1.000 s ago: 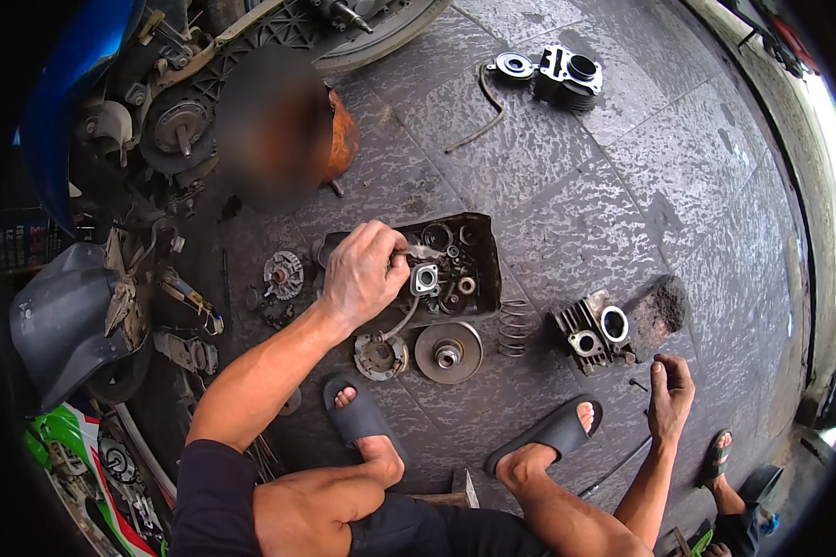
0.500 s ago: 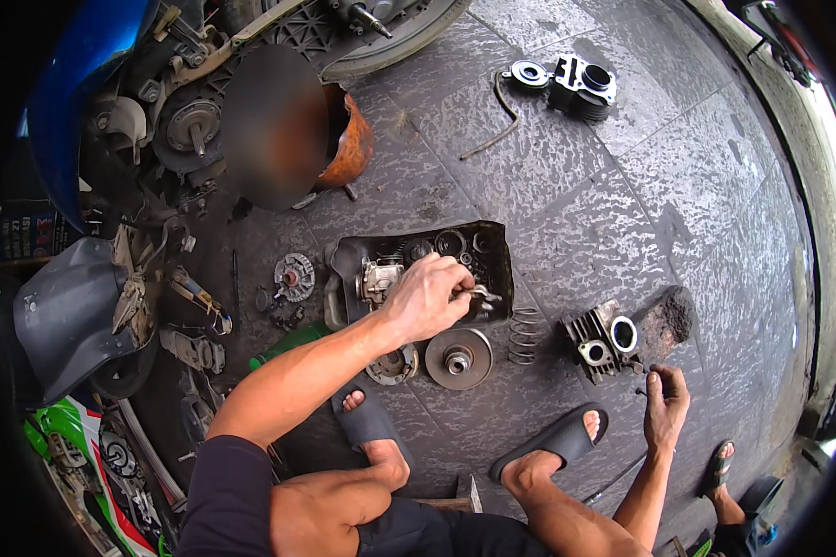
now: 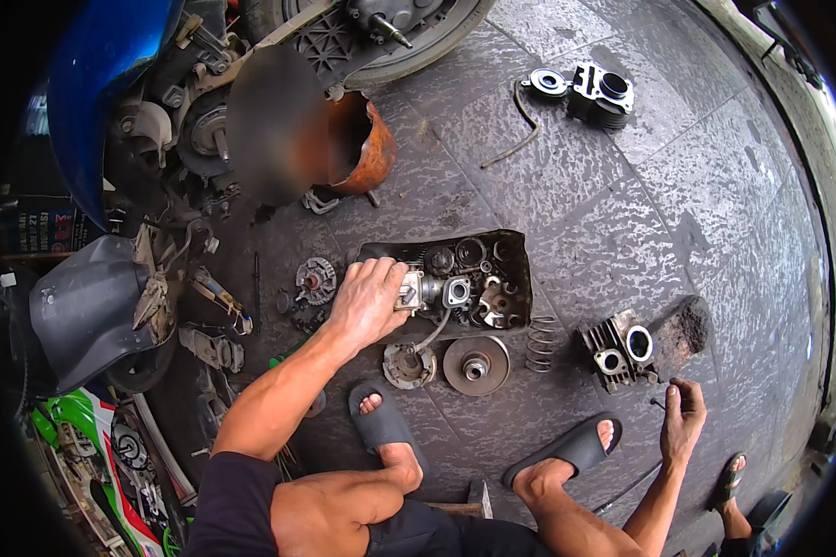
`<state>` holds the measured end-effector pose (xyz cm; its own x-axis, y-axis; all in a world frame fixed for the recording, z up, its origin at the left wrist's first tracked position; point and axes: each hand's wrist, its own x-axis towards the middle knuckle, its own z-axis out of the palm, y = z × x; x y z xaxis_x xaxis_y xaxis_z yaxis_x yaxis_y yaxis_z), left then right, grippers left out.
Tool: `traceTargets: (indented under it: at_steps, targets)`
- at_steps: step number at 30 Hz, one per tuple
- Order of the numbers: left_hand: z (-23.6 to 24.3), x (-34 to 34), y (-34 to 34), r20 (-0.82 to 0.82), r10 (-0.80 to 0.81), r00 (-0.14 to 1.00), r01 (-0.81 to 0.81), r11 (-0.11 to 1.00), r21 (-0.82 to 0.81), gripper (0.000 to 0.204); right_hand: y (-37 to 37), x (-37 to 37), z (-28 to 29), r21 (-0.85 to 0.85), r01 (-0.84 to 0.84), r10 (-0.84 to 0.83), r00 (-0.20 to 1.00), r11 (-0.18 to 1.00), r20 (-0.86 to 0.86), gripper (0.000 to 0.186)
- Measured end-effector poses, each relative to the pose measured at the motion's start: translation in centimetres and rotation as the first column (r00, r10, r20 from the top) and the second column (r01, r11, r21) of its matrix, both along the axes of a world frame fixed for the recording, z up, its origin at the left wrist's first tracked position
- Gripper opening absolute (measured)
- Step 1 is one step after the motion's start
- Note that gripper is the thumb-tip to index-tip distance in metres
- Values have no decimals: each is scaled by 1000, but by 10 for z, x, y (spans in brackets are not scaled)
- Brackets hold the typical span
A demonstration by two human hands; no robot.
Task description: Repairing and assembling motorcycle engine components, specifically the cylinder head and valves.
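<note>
My left hand (image 3: 366, 299) is closed on a silvery carburetor (image 3: 409, 291) at the left end of a black oily tray (image 3: 524, 269) of small parts, among them a dull metal fitting (image 3: 498, 303). My right hand (image 3: 682, 422) is lower right, fingers closed, what they hold hard to make out; a small dark bolt-like piece (image 3: 658, 403) shows beside them. Above that hand are a cylinder head (image 3: 611, 348) and a rough dark lump (image 3: 689, 325). Below the tray lie a round clutch part (image 3: 403, 373), a pulley disc (image 3: 490, 367) and a coil spring (image 3: 540, 345).
A partly dismantled scooter (image 3: 195, 125), an orange rusty container (image 3: 372, 153) and a grey plastic panel (image 3: 84, 306) occupy the left and top. A cylinder block (image 3: 602, 97) lies farther back. Green bodywork (image 3: 79, 418) is lower left. Another person's foot (image 3: 732, 478) is at lower right.
My left hand has moved from the tray's right part leftward onto the carburetor, letting go of a metal piece that now lies in the tray's right end. My right hand stays beside the cylinder head.
</note>
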<state>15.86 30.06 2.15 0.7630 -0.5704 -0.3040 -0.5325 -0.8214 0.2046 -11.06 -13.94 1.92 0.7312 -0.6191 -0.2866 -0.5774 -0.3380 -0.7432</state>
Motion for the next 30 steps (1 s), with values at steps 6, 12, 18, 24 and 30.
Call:
traceTargets:
  at_steps: [6,12,18,24,30]
  targets:
    - [30,0,27,-10,297,955,-291,929,-229,67,-4,-3,5,-35,-50,51,998,998,33,11]
    - [54,5,59,-215,575,789,-568,551,-612,63,-1,21,14,-14,-111,111,993,994,30,11]
    - [61,0,73,-300,622,724,-613,380,-693,59,38,100,59,-117,-442,450,892,890,54,8]
    - [54,-10,77,-362,640,678,-663,318,-678,67,122,181,45,-78,-855,851,518,513,-88,9]
    - [41,-9,81,-381,644,663,-638,220,-738,61,219,238,-33,-139,-946,942,311,294,-125,29]
